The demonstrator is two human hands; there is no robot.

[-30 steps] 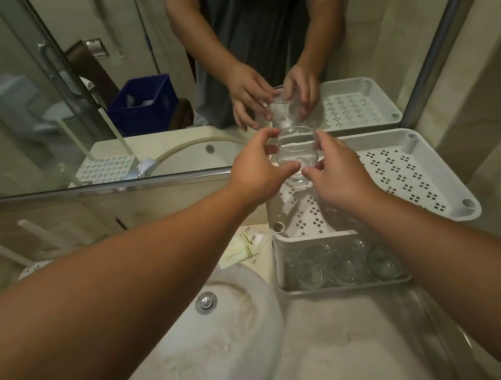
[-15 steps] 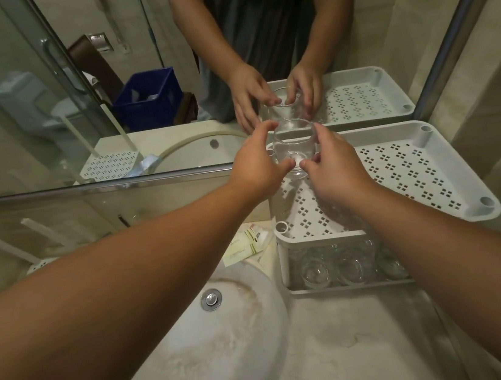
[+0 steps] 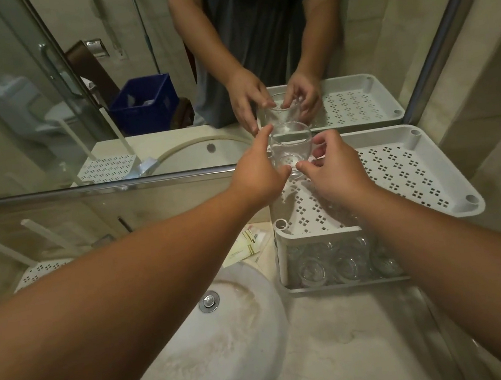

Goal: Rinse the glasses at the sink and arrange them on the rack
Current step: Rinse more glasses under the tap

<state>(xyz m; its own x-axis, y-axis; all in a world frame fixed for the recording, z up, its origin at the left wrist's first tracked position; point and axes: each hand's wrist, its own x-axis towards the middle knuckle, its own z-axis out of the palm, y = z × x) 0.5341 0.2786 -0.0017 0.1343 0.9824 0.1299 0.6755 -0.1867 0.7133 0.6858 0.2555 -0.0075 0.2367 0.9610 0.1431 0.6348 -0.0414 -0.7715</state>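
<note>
A clear glass [image 3: 292, 147] stands at the back left corner of the white rack's perforated top tray [image 3: 399, 170], right by the mirror. My left hand [image 3: 256, 173] touches its left side with thumb and a raised forefinger. My right hand [image 3: 332, 169] holds its right side with thumb and fingertips. Whether the glass rests fully on the tray I cannot tell. Several more clear glasses [image 3: 341, 264] sit on the rack's lower tier, partly hidden by my right forearm.
The round white sink [image 3: 201, 355] with its metal drain [image 3: 209, 300] lies below left of the rack. Small paper sachets [image 3: 247, 244] lie on the counter between sink and rack. The mirror [image 3: 132, 77] stands directly behind. A wall closes the right side.
The glass has stayed at the tray's back left corner, settling slightly lower. My left forefinger has lifted off and straightened, and my right fingers have spread a little.
</note>
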